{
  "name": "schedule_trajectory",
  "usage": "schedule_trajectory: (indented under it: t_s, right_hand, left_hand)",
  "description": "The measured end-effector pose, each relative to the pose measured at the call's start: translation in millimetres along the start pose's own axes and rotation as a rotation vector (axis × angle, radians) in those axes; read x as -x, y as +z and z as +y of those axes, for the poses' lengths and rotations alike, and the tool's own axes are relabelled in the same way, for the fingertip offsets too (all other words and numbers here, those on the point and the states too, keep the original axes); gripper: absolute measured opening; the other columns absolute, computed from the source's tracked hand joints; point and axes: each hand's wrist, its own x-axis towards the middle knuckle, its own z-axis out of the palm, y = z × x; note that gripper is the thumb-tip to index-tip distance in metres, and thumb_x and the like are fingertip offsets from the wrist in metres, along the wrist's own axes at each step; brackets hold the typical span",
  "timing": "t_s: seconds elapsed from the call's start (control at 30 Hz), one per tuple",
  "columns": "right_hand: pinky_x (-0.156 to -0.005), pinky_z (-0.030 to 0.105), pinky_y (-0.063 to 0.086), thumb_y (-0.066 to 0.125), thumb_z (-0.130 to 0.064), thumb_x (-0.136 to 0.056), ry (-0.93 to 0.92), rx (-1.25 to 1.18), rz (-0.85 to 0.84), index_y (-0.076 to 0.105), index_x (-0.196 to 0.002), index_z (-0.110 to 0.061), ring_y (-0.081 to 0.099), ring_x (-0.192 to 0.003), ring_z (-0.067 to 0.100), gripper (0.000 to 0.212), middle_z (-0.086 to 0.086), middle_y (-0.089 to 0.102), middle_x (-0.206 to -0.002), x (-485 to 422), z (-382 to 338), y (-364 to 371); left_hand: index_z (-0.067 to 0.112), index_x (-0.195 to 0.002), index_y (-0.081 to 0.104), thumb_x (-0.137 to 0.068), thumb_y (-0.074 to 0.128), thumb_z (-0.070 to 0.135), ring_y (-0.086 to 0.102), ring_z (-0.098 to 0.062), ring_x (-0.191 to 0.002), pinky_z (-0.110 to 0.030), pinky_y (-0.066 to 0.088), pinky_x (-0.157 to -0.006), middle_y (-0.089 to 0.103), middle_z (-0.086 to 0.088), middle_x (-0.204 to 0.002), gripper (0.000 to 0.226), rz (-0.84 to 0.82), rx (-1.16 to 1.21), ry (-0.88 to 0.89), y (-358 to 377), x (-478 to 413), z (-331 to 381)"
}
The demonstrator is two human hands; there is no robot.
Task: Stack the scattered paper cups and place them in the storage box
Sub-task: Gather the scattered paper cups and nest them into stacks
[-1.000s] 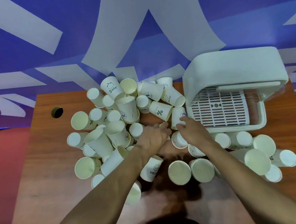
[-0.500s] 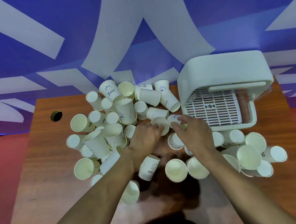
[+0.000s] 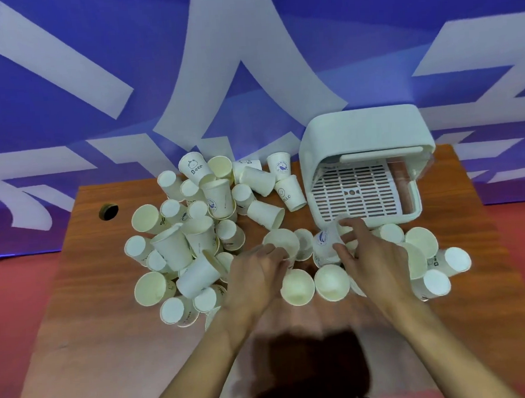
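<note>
Several white paper cups lie scattered over a wooden table (image 3: 77, 302), most in a pile (image 3: 192, 234) at the left and a smaller group (image 3: 424, 259) at the right. The white storage box (image 3: 367, 167) stands at the back right, its lid raised and a slotted tray inside. My left hand (image 3: 257, 279) grips a cup (image 3: 281, 244) whose mouth faces me. My right hand (image 3: 372, 253) holds a cup with a blue print (image 3: 327, 241) just in front of the box. The two held cups sit close together.
A round cable hole (image 3: 108, 212) is in the table's back left corner. Two cups (image 3: 297, 287) lie with mouths toward me below my hands. A blue and white patterned floor (image 3: 246, 61) lies beyond the table. The table's near part holds my shadow.
Both hands have drawn back toward me from the pile's middle. Each hand has lifted a cup, the left one now turned with its mouth up. The camera tilted slightly.
</note>
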Motion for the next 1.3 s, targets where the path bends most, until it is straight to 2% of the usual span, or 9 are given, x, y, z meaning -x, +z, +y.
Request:
schedule_trajectory:
  t_s: [0.13,0.27,0.4,0.5,0.7,0.87,1.0,1.17,1.3]
  right_hand:
    - [-0.06,0.033,0.049,0.07,-0.033,-0.088,0.019,-0.031,0.014,0.063,-0.122,-0.029,0.07,-0.079,0.018,0.035,-0.012,0.074,-0.092,19.4,14.0,-5.4]
    - [-0.055,0.027,0.04,0.077,-0.026,-0.083,-0.003,-0.051,0.059,0.072,-0.104,-0.03,0.065,-0.072,0.014,0.022,-0.013,0.069,-0.08,34.2,22.7,-11.7]
    - [-0.051,0.023,0.033,0.079,-0.024,-0.079,-0.033,-0.05,0.052,0.073,-0.095,-0.031,0.056,-0.062,0.006,0.018,-0.024,0.048,-0.069,43.0,24.2,-12.6]
    - [-0.048,0.027,0.042,0.08,-0.023,-0.078,-0.054,-0.067,0.048,0.073,-0.09,-0.032,0.058,-0.064,0.006,0.017,-0.023,0.049,-0.068,47.5,21.3,-9.6]
    - [-0.051,0.027,0.042,0.074,-0.028,-0.078,-0.11,-0.039,-0.064,0.066,-0.086,-0.033,0.059,-0.068,0.007,0.012,-0.015,0.06,-0.071,61.0,21.3,3.3]
    - [-0.052,0.027,0.041,0.075,-0.026,-0.075,-0.135,0.045,-0.147,0.065,-0.085,-0.032,0.061,-0.07,0.01,0.015,-0.014,0.063,-0.074,65.3,25.2,16.1]
    - [-0.051,0.028,0.043,0.075,-0.033,-0.078,-0.162,0.107,-0.226,0.065,-0.082,-0.032,0.063,-0.072,0.012,0.011,-0.013,0.064,-0.074,65.3,29.3,29.0]
    - [-0.04,0.028,0.03,0.081,-0.022,-0.07,-0.164,0.326,-0.388,0.059,-0.066,-0.026,0.058,-0.047,0.023,0.023,-0.004,0.059,-0.061,61.4,26.7,43.2]
    - [-0.048,0.03,0.033,0.069,-0.021,-0.084,-0.159,0.374,-0.5,0.061,-0.078,-0.026,0.065,-0.063,0.023,0.011,-0.006,0.066,-0.074,61.0,24.1,51.7]
  left_hand:
    - [0.028,-0.081,0.068,-0.082,0.071,0.035,0.06,-0.017,-0.067,-0.03,0.043,-0.047,0.063,0.008,-0.072,0.008,-0.003,0.012,-0.048,-3.4,13.7,12.1]
    - [0.028,-0.082,0.068,-0.085,0.068,0.037,0.059,-0.014,-0.07,-0.031,0.043,-0.048,0.063,0.009,-0.074,0.01,0.027,0.04,-0.088,-3.5,22.3,24.3]
    - [0.028,-0.082,0.068,-0.086,0.067,0.038,0.058,-0.012,-0.069,-0.032,0.045,-0.049,0.062,0.01,-0.073,0.011,0.021,0.055,-0.099,1.0,27.4,32.3]
    - [0.029,-0.081,0.068,-0.083,0.069,0.038,0.059,-0.012,-0.07,-0.029,0.045,-0.049,0.063,0.011,-0.073,0.009,-0.002,0.055,-0.092,7.1,31.6,36.9]
    - [0.029,-0.082,0.067,-0.084,0.055,0.04,0.06,-0.014,-0.072,-0.029,0.047,-0.051,0.063,0.01,-0.075,0.017,-0.048,0.072,-0.075,23.6,44.2,40.7]
    - [0.029,-0.085,0.066,-0.081,0.061,0.037,0.062,-0.015,-0.075,-0.031,0.049,-0.051,0.063,0.01,-0.079,0.009,-0.137,0.11,-0.105,42.7,54.2,36.5]
    - [0.032,-0.088,0.071,-0.074,0.073,0.042,0.064,-0.009,-0.072,-0.024,0.047,-0.05,0.066,0.014,-0.08,0.017,-0.213,0.072,-0.093,54.8,58.3,33.6]
    - [0.029,-0.076,0.067,-0.079,0.064,0.044,0.062,-0.013,-0.065,-0.024,0.041,-0.045,0.061,0.011,-0.071,0.015,-0.269,0.006,-0.067,67.3,59.3,32.6]
    - [0.025,-0.075,0.066,-0.083,0.062,0.037,0.061,-0.019,-0.068,-0.03,0.048,-0.046,0.06,0.007,-0.072,0.015,-0.283,0.041,-0.101,78.8,58.2,30.9]
